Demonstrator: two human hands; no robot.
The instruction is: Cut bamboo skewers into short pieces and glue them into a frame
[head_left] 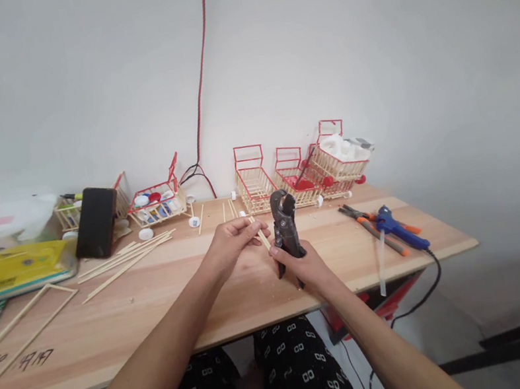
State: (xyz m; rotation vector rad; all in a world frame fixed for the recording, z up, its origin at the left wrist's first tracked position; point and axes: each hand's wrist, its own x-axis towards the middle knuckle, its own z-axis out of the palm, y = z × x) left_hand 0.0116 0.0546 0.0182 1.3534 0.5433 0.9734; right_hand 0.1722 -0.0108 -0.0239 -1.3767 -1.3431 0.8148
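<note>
My left hand (pixel 232 243) pinches a thin wooden stick (pixel 263 238) above the middle of the wooden table (pixel 158 299). My right hand (pixel 303 268) grips the handles of dark metal cutting pliers (pixel 284 222), jaws pointing up, right beside the stick's end. Both hands hover close together over the table's front half.
Small stick-built carts with red frames (pixel 296 171) line the back edge. Loose sticks (pixel 125 258), a black phone (pixel 95 222), a yellow packet (pixel 16 269) and bottle caps lie left. A blue glue gun (pixel 399 227) and orange-handled pliers (pixel 370 222) rest at right. A red cable (pixel 201 91) hangs down the wall.
</note>
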